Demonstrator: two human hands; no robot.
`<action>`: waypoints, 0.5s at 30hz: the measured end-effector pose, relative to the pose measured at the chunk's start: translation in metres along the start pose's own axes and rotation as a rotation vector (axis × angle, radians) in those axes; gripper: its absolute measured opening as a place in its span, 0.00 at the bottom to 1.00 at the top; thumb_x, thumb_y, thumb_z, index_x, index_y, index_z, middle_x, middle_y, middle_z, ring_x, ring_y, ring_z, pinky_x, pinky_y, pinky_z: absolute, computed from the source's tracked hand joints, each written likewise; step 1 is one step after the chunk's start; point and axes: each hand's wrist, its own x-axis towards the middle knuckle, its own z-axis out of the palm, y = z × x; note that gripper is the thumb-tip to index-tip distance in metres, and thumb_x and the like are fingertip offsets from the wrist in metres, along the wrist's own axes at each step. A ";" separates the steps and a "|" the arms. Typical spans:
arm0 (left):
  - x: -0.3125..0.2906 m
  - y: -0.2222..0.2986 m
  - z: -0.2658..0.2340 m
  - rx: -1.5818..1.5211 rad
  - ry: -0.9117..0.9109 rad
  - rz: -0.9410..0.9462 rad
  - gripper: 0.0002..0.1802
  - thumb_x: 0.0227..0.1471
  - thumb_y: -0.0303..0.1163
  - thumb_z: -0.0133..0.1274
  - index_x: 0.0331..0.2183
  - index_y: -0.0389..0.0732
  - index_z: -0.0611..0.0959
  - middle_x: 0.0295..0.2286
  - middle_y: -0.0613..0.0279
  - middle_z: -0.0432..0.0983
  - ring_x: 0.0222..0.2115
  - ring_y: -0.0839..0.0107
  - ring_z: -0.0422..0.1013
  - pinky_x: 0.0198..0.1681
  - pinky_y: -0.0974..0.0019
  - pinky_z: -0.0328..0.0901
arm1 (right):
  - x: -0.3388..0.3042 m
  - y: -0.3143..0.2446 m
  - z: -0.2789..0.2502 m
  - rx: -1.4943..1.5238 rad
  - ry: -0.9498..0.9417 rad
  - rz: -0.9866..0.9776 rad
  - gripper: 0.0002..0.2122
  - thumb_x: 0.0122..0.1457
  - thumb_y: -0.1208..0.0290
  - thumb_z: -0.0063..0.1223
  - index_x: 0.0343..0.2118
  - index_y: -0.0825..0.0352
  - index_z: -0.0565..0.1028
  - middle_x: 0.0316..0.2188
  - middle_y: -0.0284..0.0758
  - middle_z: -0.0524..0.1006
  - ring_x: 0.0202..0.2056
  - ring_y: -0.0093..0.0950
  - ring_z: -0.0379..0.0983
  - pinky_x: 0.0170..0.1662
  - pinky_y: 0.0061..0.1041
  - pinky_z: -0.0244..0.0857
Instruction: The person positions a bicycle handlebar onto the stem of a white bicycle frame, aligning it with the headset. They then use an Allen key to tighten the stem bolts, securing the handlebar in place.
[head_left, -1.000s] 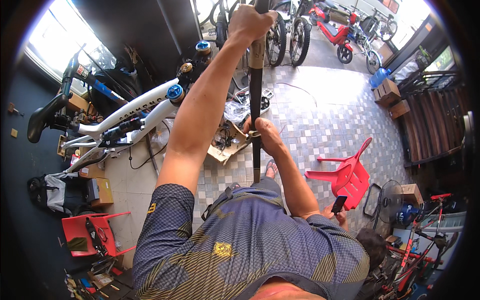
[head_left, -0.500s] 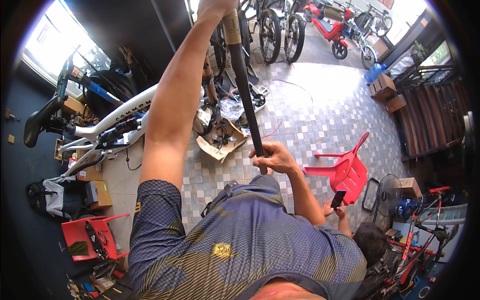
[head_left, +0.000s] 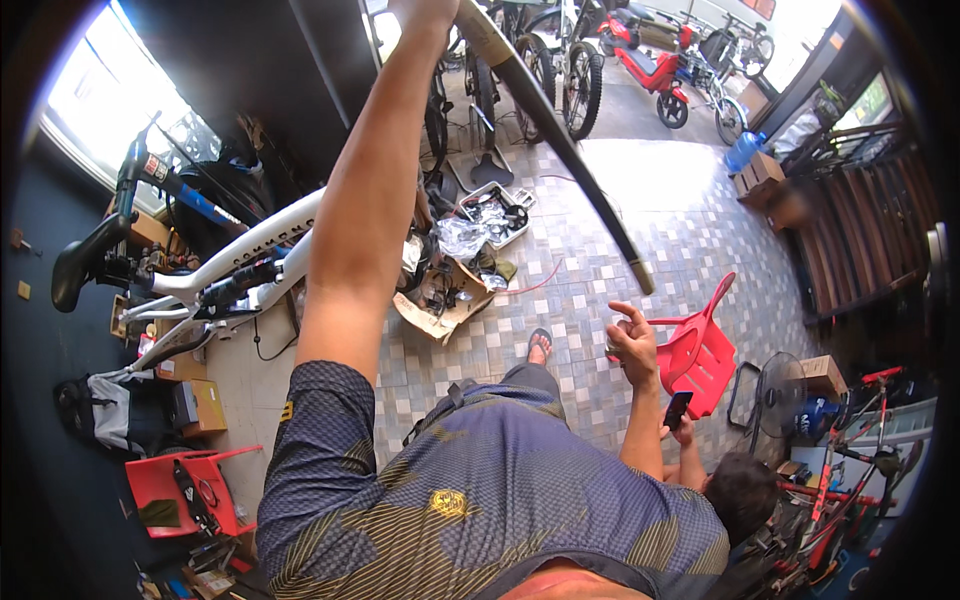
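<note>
The left hand (head_left: 422, 12), partly cropped, reaches high, clasping a smooth, dark, round pole (head_left: 568, 155) slanting above square floor tiles (head_left: 475, 352); the right hand (head_left: 634, 345), half-curled and empty, rises near its lower end.

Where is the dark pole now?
The pole slants down right of centre in the head view, from the left hand at the top edge to just above the right hand.

**Tiled floor (head_left: 575, 245) in daylight**

A bright window (head_left: 115, 85) sits far left, a dark wall (head_left: 50, 350) nearer. Glare whitens the floor's far side. A red chair (head_left: 152, 482) is near left, a second chair (head_left: 697, 365) right, a dark slatted rack (head_left: 865, 240) farther right.
</note>
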 end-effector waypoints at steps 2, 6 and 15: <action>0.002 -0.008 0.016 -0.062 0.068 0.015 0.42 0.53 0.64 0.54 0.32 0.24 0.83 0.30 0.41 0.79 0.32 0.53 0.76 0.38 0.54 0.68 | 0.022 0.003 0.020 -0.269 0.132 -0.063 0.30 0.55 0.66 0.69 0.58 0.69 0.68 0.18 0.19 0.62 0.18 0.10 0.55 0.21 0.14 0.50; -0.058 0.000 0.050 -0.344 -0.044 0.000 0.42 0.53 0.64 0.56 0.31 0.24 0.82 0.24 0.49 0.77 0.27 0.62 0.72 0.34 0.57 0.66 | 0.083 -0.044 0.095 -0.101 0.146 -0.505 0.36 0.57 0.62 0.67 0.64 0.65 0.60 0.18 0.19 0.61 0.20 0.10 0.56 0.23 0.13 0.52; -0.125 0.000 0.058 -0.601 -0.277 0.004 0.33 0.56 0.60 0.55 0.21 0.37 0.77 0.12 0.72 0.63 0.11 0.81 0.61 0.12 0.71 0.56 | 0.121 -0.168 0.140 0.116 0.402 -1.079 0.36 0.55 0.36 0.55 0.55 0.65 0.68 0.24 0.26 0.69 0.22 0.14 0.67 0.21 0.14 0.60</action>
